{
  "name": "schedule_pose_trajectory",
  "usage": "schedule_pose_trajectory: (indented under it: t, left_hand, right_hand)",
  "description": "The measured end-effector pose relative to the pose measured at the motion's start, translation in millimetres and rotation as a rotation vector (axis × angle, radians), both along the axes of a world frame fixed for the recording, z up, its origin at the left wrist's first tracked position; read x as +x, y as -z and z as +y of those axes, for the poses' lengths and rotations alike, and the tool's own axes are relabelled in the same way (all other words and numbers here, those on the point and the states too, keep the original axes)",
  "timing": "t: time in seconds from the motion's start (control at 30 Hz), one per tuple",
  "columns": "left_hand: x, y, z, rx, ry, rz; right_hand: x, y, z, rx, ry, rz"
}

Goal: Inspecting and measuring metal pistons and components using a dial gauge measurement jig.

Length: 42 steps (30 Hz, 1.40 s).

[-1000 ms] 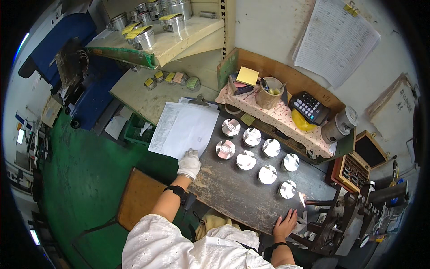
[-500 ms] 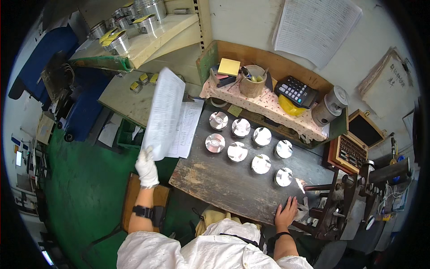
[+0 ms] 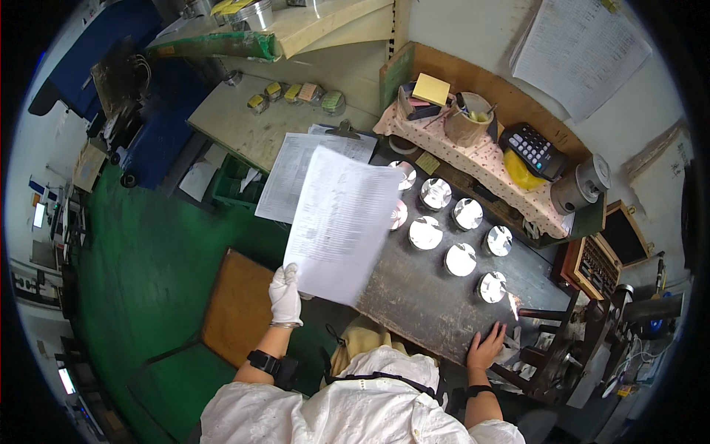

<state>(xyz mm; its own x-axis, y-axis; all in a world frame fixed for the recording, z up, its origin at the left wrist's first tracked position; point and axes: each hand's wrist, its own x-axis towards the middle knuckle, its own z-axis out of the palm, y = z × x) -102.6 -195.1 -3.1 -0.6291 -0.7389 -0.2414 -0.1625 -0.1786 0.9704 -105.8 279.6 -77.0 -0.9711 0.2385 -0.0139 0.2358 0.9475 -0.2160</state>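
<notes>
In my white-gloved left hand (image 3: 285,296) is a printed paper sheet (image 3: 339,222), pinched at its lower left corner. The sheet is raised over the left end of the dark worktable (image 3: 403,296) and partly covers the nearest pistons. Behind it, more printed papers (image 3: 275,174) lie under a clipboard's clip (image 3: 344,131). Shiny round metal pistons (image 3: 461,259) stand in two rows on the table. My bare right hand (image 3: 486,348) rests on the table's near right edge with its fingers spread, beside a dark metal fixture (image 3: 566,348).
A cloth-lined shelf (image 3: 473,159) at the back holds a calculator (image 3: 532,150), a pen cup (image 3: 470,122) and yellow notes (image 3: 431,89). At the right stands an open wooden case (image 3: 592,263). A wooden stool (image 3: 240,303) is at the left, below a side bench (image 3: 244,129) with small labelled parts.
My left hand has moved right with the sheet, swinging it from nearly edge-on to facing me over the table. The view has shifted left. My right hand stays on the table.
</notes>
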Motion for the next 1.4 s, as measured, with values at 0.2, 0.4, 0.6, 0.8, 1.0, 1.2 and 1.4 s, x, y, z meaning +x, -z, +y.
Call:
schedule_pose_trajectory:
  t: [0.2, 0.4, 0.6, 0.8, 1.0, 1.2, 1.4]
  left_hand:
    - [-8, -9, 47, 0.056, 0.110, 0.249]
    - [-20, -16, 85, 0.227, 0.208, 0.308]
    - [-19, -23, 93, 0.102, 0.335, 0.340]
    - [-18, -29, 96, 0.079, 0.297, 0.299]
    - [-15, -69, 107, -0.461, 0.643, 0.040]
    - [-25, -64, 138, -1.289, 1.051, 0.435]
    - [-34, -82, 93, -0.916, 1.090, 0.241]
  right_hand:
    - [-26, -25, -20, -0.204, -0.205, 0.303]
    - [-66, -77, -91, -1.108, -0.034, 0.151]
    - [-67, -99, -117, -1.595, -0.100, -0.050]
    - [-65, -109, -124, -1.450, 0.007, 0.000]
    - [-66, -143, -142, -1.451, 0.000, 0.102]
    - [-62, -161, -175, -1.469, -0.258, -0.173]
    - [-78, -169, -189, -1.303, -0.238, -0.056]
